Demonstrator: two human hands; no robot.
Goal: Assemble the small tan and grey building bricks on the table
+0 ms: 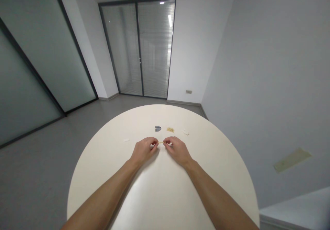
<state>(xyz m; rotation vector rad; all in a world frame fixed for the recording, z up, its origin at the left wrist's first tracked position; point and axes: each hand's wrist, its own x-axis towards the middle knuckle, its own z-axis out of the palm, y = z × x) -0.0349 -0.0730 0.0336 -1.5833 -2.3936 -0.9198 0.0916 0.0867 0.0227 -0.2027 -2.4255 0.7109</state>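
Observation:
Between my two hands stretches a thin yellowish strip (161, 142), too small to name more exactly. My left hand (144, 149) pinches its left end between thumb and fingers. At the other end, my right hand (178, 150) pinches it the same way. Both hands are low over the white round table (160, 195). Just beyond them lie a small pile of dark grey pieces (157, 128) and a flat yellow piece with dark marks (170, 129). A small white piece (185, 132) lies beyond my right hand, and a white strip (126, 140) left of my left hand.
The table's curved far edge (157, 105) faces a glazed door with blinds (154, 48). Frosted glass panels (46, 48) stand on the left. A plain wall (270, 68) runs close along the right, with a beige patch (292, 160) on it.

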